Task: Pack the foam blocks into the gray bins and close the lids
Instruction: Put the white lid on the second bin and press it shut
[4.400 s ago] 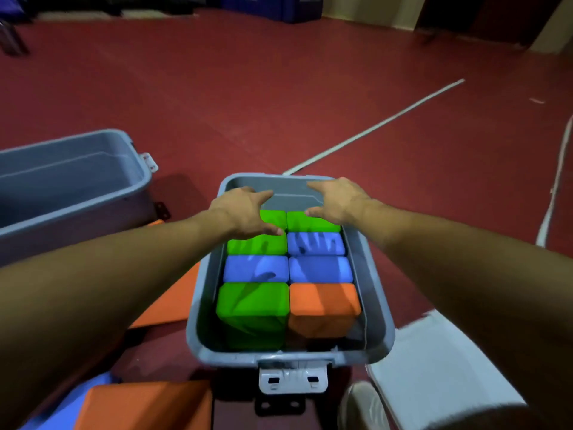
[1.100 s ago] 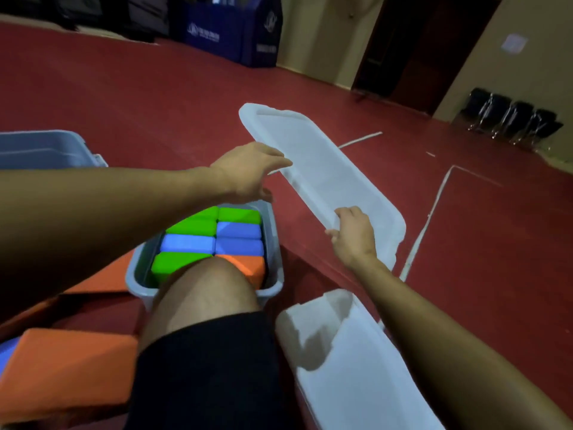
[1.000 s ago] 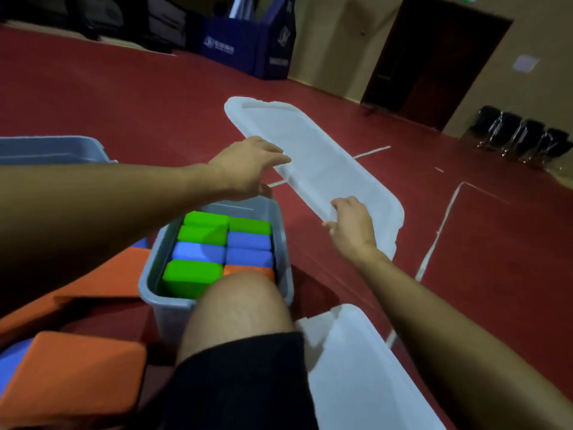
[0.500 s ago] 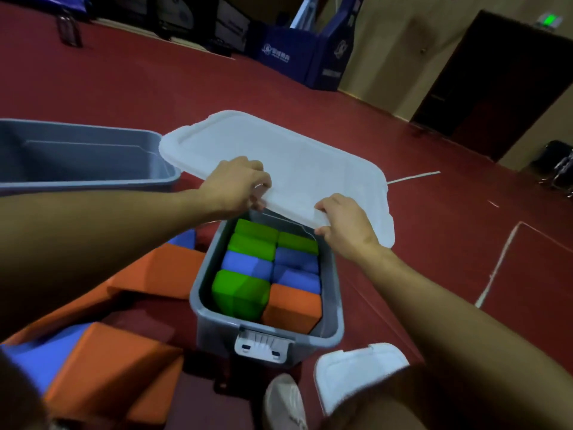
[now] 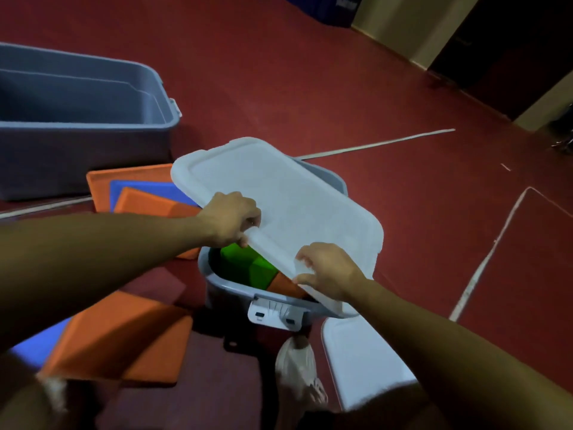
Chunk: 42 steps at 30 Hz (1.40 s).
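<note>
Technician A: Fitting the white lid (image 5: 279, 206) onto the filled gray bin (image 5: 232, 290) is the step in hand. The left hand (image 5: 231, 220) grips the lid's near long edge, fingers curled round it. The right hand (image 5: 327, 271) pinches the same edge nearer the corner.

Technician B: Lid position?

Technician A: Skewed and tilted. It covers most of the bin, but the near-left corner remains open, and a green foam block (image 5: 245, 268) and an orange foam block (image 5: 286, 285) show inside. Whether the far edge rests on the rim cannot be determined.

Technician B: Requirement for the next move?

Technician A: In my judgement: rotate the lid until its edges run parallel to the rim, lower it flat, then press along the edges. The white latch (image 5: 276, 313) on the near wall hangs clear and probably needs engaging afterward.

Technician B: Remaining work?

Technician A: Considerable. The second gray bin (image 5: 93, 119) stands open at left, with loose orange foam pieces (image 5: 124, 336) lying on the red floor (image 5: 403, 88) nearby. A second lid (image 5: 356, 361) lies just beside the filled bin.
</note>
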Each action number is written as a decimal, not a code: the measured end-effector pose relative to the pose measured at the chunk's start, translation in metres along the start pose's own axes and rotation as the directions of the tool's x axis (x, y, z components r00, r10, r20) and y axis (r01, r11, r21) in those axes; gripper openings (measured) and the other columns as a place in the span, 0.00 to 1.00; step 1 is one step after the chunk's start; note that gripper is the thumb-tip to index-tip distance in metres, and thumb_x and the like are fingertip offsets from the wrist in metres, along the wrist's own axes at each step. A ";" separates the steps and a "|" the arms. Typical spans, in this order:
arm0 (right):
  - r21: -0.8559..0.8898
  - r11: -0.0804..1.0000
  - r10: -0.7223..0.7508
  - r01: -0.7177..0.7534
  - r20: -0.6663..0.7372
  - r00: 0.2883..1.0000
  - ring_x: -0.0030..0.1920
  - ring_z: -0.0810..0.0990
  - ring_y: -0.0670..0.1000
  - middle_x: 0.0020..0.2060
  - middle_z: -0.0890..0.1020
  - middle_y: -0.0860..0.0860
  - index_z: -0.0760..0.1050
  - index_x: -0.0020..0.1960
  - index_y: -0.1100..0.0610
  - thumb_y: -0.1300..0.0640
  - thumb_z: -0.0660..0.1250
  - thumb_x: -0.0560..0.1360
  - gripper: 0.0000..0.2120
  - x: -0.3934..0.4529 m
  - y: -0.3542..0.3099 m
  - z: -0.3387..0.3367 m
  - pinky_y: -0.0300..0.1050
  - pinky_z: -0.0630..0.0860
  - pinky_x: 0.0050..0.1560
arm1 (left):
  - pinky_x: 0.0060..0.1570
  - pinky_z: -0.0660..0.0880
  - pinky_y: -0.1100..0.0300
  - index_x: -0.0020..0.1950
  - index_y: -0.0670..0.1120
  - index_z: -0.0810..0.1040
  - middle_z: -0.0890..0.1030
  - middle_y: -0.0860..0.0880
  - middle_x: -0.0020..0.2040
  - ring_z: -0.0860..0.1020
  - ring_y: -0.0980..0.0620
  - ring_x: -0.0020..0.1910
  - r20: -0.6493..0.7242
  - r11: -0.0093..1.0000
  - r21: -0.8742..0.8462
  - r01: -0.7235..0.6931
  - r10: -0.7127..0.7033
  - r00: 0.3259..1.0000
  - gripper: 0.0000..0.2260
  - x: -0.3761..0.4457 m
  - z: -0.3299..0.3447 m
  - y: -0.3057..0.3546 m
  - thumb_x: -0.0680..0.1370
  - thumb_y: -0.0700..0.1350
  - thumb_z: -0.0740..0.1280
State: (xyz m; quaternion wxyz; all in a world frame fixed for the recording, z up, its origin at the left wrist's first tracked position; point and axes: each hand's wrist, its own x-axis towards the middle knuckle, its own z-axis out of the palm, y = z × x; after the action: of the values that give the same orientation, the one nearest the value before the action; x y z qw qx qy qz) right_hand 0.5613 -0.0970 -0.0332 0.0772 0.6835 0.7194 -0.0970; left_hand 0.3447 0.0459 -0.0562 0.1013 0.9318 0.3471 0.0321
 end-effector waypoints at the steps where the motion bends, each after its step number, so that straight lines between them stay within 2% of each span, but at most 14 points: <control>1: -0.013 1.000 0.003 -0.002 0.035 0.999 0.52 0.76 0.51 0.53 0.78 0.49 0.74 0.62 0.51 0.37 0.70 0.71 0.25 0.000 0.003 0.005 0.46 0.73 0.53 | 0.48 0.68 0.53 0.56 0.55 0.77 0.77 0.55 0.54 0.71 0.49 0.56 0.013 0.998 0.056 -0.004 0.004 1.000 0.17 -0.001 0.003 -0.002 0.69 0.54 0.75; 4: -0.067 0.997 0.058 -0.049 0.132 0.990 0.48 0.74 0.53 0.50 0.75 0.51 0.73 0.53 0.52 0.31 0.66 0.70 0.25 -0.003 0.012 0.017 0.46 0.70 0.47 | 0.48 0.65 0.52 0.55 0.55 0.77 0.77 0.55 0.55 0.69 0.48 0.56 -0.013 0.983 0.160 0.093 -0.092 0.996 0.07 -0.007 0.015 -0.013 0.77 0.49 0.67; 8: -0.104 0.990 0.113 -0.095 0.184 0.976 0.43 0.72 0.53 0.43 0.73 0.51 0.65 0.43 0.52 0.31 0.58 0.75 0.23 -0.007 0.007 0.032 0.46 0.67 0.43 | 0.42 0.68 0.53 0.54 0.50 0.75 0.76 0.47 0.53 0.74 0.43 0.52 -0.064 0.954 0.146 0.260 -0.253 0.965 0.09 -0.012 0.020 -0.018 0.79 0.53 0.62; 10: -0.091 0.988 0.142 -0.128 0.162 0.976 0.42 0.72 0.53 0.41 0.73 0.51 0.66 0.44 0.52 0.33 0.55 0.77 0.21 -0.008 -0.002 0.037 0.47 0.68 0.42 | 0.42 0.74 0.53 0.51 0.51 0.72 0.77 0.47 0.49 0.76 0.43 0.46 0.024 0.953 0.026 0.302 -0.303 0.953 0.12 -0.012 0.019 -0.017 0.76 0.58 0.63; 12: -0.099 0.985 0.152 -0.140 0.120 0.981 0.41 0.74 0.54 0.40 0.76 0.53 0.66 0.45 0.52 0.35 0.53 0.79 0.20 -0.008 -0.016 0.042 0.48 0.68 0.41 | 0.42 0.76 0.52 0.52 0.52 0.69 0.77 0.48 0.47 0.76 0.45 0.45 0.150 0.954 -0.056 0.296 -0.285 0.947 0.18 -0.011 0.022 -0.013 0.74 0.64 0.64; 15: 0.005 0.997 0.081 -0.081 0.075 0.994 0.42 0.76 0.55 0.42 0.81 0.53 0.69 0.48 0.52 0.38 0.57 0.79 0.18 -0.008 -0.033 0.048 0.48 0.71 0.42 | 0.50 0.75 0.53 0.60 0.55 0.71 0.79 0.51 0.54 0.76 0.46 0.52 0.274 0.971 -0.090 0.220 -0.188 0.943 0.25 -0.010 0.028 -0.005 0.72 0.70 0.65; 18: 0.183 0.982 -0.054 0.039 0.078 0.995 0.42 0.78 0.51 0.40 0.81 0.48 0.75 0.56 0.50 0.41 0.66 0.75 0.15 -0.009 -0.029 0.041 0.45 0.73 0.45 | 0.57 0.73 0.55 0.68 0.54 0.73 0.78 0.52 0.63 0.75 0.46 0.62 0.244 0.969 -0.062 0.240 -0.219 0.945 0.30 -0.010 0.023 -0.003 0.72 0.69 0.66; 20: 0.264 0.958 -0.146 0.114 0.105 0.984 0.44 0.76 0.48 0.42 0.79 0.46 0.76 0.64 0.46 0.43 0.71 0.72 0.22 -0.008 -0.017 0.035 0.44 0.72 0.48 | 0.59 0.73 0.53 0.68 0.51 0.74 0.78 0.50 0.65 0.75 0.45 0.62 0.218 0.957 -0.046 0.288 -0.271 0.938 0.32 -0.012 0.019 -0.006 0.71 0.69 0.67; 24: 0.023 0.977 -0.214 0.213 0.151 0.965 0.52 0.68 0.48 0.53 0.69 0.46 0.65 0.71 0.33 0.31 0.66 0.64 0.36 -0.006 0.012 0.039 0.46 0.69 0.55 | 0.61 0.73 0.51 0.70 0.49 0.70 0.76 0.46 0.66 0.74 0.42 0.64 0.226 0.944 -0.035 0.327 -0.311 0.923 0.34 -0.020 0.023 -0.005 0.71 0.69 0.66; 26: -0.059 0.978 -0.188 0.200 0.159 0.969 0.51 0.67 0.49 0.51 0.67 0.46 0.60 0.72 0.31 0.33 0.69 0.66 0.37 -0.009 0.016 0.041 0.48 0.69 0.56 | 0.60 0.73 0.50 0.67 0.50 0.71 0.75 0.42 0.64 0.73 0.40 0.61 0.224 0.941 -0.038 0.337 -0.320 0.920 0.34 -0.022 0.028 0.001 0.70 0.71 0.65; 31: -0.028 0.986 -0.158 0.162 0.097 0.983 0.52 0.70 0.53 0.54 0.74 0.51 0.61 0.75 0.38 0.34 0.68 0.70 0.36 -0.012 -0.019 0.050 0.50 0.70 0.58 | 0.65 0.67 0.46 0.76 0.61 0.59 0.60 0.42 0.72 0.65 0.36 0.66 0.329 0.897 -0.041 0.441 -0.405 0.853 0.43 -0.027 0.039 0.018 0.65 0.78 0.62; 34: 0.045 0.986 -0.163 0.161 0.044 0.986 0.54 0.72 0.54 0.54 0.75 0.54 0.66 0.74 0.45 0.37 0.70 0.70 0.35 -0.010 -0.030 0.059 0.48 0.70 0.59 | 0.68 0.67 0.48 0.79 0.59 0.52 0.56 0.42 0.76 0.67 0.38 0.70 0.352 0.914 -0.067 0.400 -0.353 0.867 0.46 -0.026 0.037 0.004 0.67 0.76 0.63; 37: 0.061 0.986 -0.156 0.156 0.005 0.988 0.56 0.73 0.54 0.55 0.76 0.53 0.73 0.69 0.47 0.42 0.73 0.70 0.29 -0.008 -0.017 0.052 0.51 0.72 0.60 | 0.66 0.69 0.48 0.79 0.57 0.52 0.62 0.44 0.76 0.68 0.41 0.70 0.281 0.932 -0.060 0.358 -0.328 0.902 0.41 -0.025 0.033 -0.012 0.72 0.72 0.62; 42: -0.022 0.996 -0.090 0.089 -0.046 0.995 0.53 0.72 0.55 0.57 0.75 0.52 0.70 0.71 0.43 0.44 0.66 0.76 0.24 -0.014 -0.007 0.055 0.54 0.74 0.56 | 0.57 0.74 0.49 0.77 0.61 0.57 0.74 0.44 0.66 0.74 0.40 0.62 0.188 0.911 -0.025 0.412 -0.400 0.897 0.27 -0.030 0.037 -0.008 0.79 0.64 0.58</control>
State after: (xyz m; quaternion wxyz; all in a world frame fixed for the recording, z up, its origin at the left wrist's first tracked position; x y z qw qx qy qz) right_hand 0.5537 -0.1239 -0.0826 0.0629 0.6517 0.7520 -0.0770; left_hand 0.3216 0.0262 -0.0941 0.1664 0.8342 0.5221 -0.0622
